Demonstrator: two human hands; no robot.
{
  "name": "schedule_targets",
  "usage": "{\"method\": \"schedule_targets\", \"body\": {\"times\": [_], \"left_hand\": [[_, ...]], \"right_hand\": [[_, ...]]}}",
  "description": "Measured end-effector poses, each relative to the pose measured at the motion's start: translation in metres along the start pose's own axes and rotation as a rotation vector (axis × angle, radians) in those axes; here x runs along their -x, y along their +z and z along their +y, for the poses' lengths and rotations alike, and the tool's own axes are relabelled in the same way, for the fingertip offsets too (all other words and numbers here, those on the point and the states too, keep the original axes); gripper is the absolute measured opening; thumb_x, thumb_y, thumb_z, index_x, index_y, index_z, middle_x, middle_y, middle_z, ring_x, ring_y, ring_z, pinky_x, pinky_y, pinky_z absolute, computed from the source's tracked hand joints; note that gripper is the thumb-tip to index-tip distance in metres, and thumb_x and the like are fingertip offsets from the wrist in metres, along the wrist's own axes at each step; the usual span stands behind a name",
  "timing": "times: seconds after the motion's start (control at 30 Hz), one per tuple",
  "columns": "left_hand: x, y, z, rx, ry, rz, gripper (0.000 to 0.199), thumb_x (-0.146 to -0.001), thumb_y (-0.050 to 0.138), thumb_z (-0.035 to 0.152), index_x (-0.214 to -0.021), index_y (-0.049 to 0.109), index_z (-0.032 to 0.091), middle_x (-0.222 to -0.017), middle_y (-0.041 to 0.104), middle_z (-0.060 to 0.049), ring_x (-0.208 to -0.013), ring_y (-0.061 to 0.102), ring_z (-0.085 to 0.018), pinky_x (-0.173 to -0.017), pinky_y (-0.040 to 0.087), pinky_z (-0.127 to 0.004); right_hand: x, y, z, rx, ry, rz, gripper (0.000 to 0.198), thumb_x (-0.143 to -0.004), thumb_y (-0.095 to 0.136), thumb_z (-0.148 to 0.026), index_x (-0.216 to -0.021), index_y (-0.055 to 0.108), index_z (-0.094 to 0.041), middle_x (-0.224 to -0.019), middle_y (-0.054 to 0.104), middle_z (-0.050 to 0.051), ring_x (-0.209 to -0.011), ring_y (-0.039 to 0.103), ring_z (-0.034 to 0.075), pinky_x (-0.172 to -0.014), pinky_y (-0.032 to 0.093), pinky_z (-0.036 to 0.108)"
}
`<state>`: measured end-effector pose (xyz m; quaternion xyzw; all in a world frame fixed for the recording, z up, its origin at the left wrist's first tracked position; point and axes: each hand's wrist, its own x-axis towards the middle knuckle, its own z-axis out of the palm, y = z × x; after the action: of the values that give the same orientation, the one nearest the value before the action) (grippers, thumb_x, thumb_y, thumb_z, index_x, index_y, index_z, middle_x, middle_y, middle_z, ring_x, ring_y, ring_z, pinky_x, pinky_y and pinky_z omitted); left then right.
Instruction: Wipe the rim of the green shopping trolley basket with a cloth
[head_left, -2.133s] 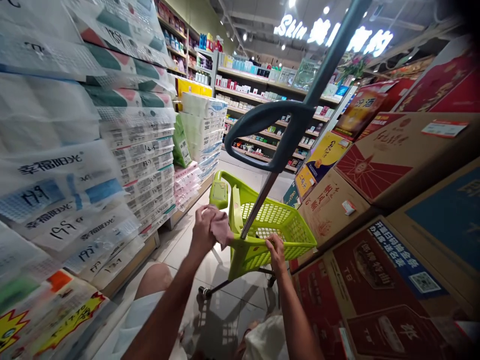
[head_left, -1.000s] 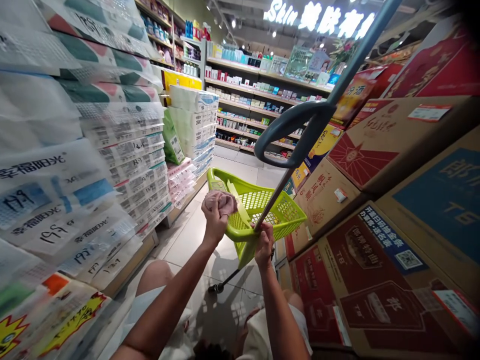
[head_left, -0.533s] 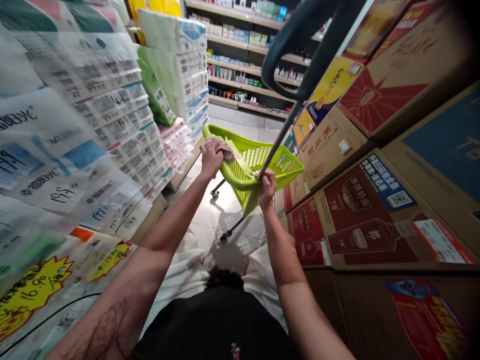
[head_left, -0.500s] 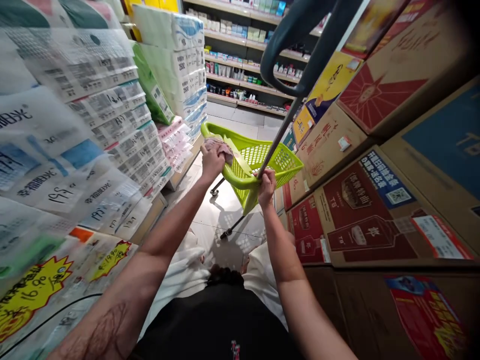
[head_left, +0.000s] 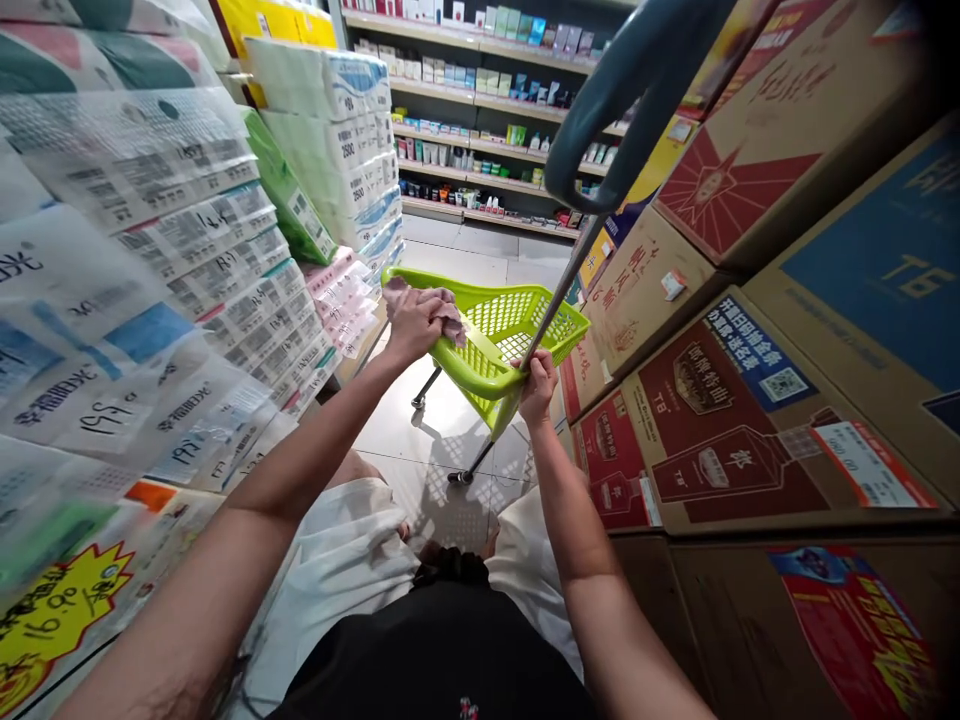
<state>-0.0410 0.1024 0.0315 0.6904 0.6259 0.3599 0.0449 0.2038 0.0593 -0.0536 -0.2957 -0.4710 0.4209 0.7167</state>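
A lime-green shopping basket cart point(head_left: 480, 380) on thin metal legs stands in front of me in the aisle. My left hand point(head_left: 414, 325) is closed on a pinkish cloth point(head_left: 450, 312) and presses it against the left rim of the basket. My right hand point(head_left: 538, 385) grips the grey metal pole point(head_left: 568, 275) of the cart where it meets the basket's near corner. Above, the pole ends in a dark blue-grey loop handle point(head_left: 600, 130). Through the lattice walls, the tiled floor shows.
Stacked tissue packs point(head_left: 187, 220) with handwritten prices rise on the left. Printed cardboard cartons point(head_left: 735, 400) are piled close on the right. Shelves of small boxes and bottles point(head_left: 480, 130) close off the far end, beyond a strip of white tiles point(head_left: 480, 240).
My left hand and the cloth have shifted slightly left and down in view. The basket also appears a little further left and lower, while my right hand keeps its grip.
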Motion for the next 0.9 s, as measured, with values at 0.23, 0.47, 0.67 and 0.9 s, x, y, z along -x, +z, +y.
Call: {"method": "schedule_targets", "body": {"times": [0.23,0.47,0.67,0.9], "left_hand": [[-0.041,-0.021,0.003,-0.17,0.011,-0.311,0.032,-0.089,0.051,0.041,-0.102,0.077,0.025,-0.113,0.071,-0.005,-0.11,0.058,-0.028,-0.108,0.037,-0.044],[0.0,-0.016,0.012,-0.037,0.3,-0.256,0.03,-0.088,0.051,0.041,-0.1,0.077,0.031,-0.115,0.069,-0.004,-0.112,0.055,-0.026,-0.113,0.031,-0.046],[0.021,-0.018,-0.015,0.111,0.031,0.09,0.03,-0.092,0.046,0.033,-0.103,0.073,0.026,-0.126,0.063,-0.007,-0.125,0.051,-0.025,-0.116,0.033,-0.043],[0.111,0.059,0.042,0.473,-0.322,0.676,0.026,-0.096,0.044,0.036,-0.117,0.058,0.029,-0.127,0.057,-0.009,-0.133,0.047,-0.025,-0.117,0.035,-0.046]], "right_hand": [[-0.003,-0.01,-0.001,-0.056,0.016,-0.043,0.021,-0.087,0.058,-0.044,-0.088,0.052,-0.024,-0.071,0.062,-0.004,-0.066,0.06,0.014,-0.072,0.048,0.029],[-0.003,-0.019,-0.005,-0.006,0.016,0.016,0.026,-0.084,0.058,-0.049,-0.084,0.052,-0.023,-0.068,0.063,-0.004,-0.067,0.06,0.015,-0.073,0.048,0.031],[-0.011,-0.032,-0.006,0.019,0.019,-0.011,0.029,-0.084,0.056,-0.051,-0.079,0.05,-0.023,-0.07,0.061,-0.003,-0.067,0.06,0.015,-0.073,0.048,0.031],[0.031,0.006,-0.035,0.463,-0.247,0.338,0.032,-0.095,0.05,-0.042,-0.122,0.052,-0.025,-0.117,0.06,0.009,-0.104,0.057,0.025,-0.095,0.043,0.044]]}}
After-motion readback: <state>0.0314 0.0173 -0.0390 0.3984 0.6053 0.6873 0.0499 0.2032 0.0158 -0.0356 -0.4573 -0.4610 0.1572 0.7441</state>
